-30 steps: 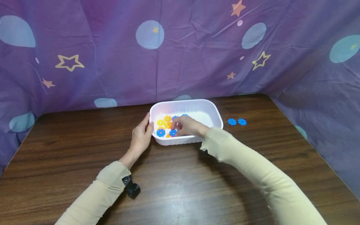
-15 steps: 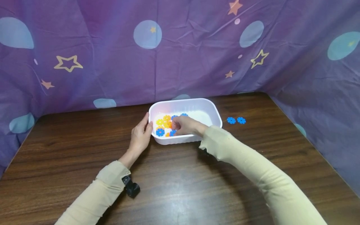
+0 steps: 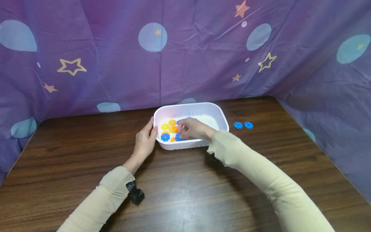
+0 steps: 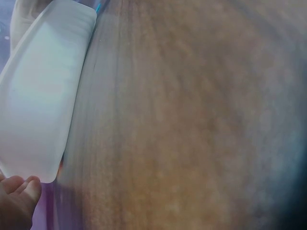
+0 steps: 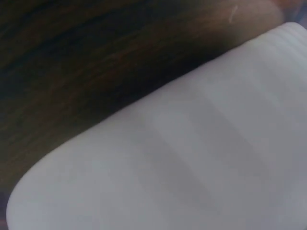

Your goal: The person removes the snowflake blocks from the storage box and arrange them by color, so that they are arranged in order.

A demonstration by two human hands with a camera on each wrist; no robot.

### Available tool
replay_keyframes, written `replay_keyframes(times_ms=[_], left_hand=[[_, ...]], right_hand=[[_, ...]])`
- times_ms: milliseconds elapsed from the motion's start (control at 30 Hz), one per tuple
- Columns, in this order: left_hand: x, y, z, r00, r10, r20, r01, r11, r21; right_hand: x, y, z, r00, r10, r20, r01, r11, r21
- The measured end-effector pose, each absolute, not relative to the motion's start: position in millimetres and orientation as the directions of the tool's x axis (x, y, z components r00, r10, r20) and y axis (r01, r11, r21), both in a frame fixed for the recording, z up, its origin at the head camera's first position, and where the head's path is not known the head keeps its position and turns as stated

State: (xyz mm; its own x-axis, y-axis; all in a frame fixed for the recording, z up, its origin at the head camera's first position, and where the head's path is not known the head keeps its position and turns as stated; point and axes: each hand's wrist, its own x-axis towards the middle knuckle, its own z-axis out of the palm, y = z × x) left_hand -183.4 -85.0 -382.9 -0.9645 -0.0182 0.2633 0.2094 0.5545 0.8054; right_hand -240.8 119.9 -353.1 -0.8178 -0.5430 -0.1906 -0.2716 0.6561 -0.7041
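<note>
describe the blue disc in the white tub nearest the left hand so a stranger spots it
On the brown table stands a white tub, with the left hand at its left end. In the tub's near left corner lies a blue notched disc. Another blue disc sits by the right hand; this one is the leftmost blue.

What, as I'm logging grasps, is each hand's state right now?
Left hand: open, touching the end of the white tray.
Right hand: at a blue piece inside; whether closed on it cannot be told.
</note>
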Motion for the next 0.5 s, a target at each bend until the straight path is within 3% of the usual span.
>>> replay_keyframes(times_ms=[267,500], left_hand=[[-183.0,-84.8,-384.0,-0.964,-0.018,0.265,0.21,0.559,0.802],[-185.6,-85.9,-386.3,-0.958,-0.025,0.286,0.222,0.567,0.793]], right_hand=[[-237.1,136.5,-341.1,-0.878,-0.464,-0.115,-0.199,0.575,-0.794],[-233.6,169.3,-328.3,-0.936,-0.353,-0.015,-0.146,0.425,-0.893]])
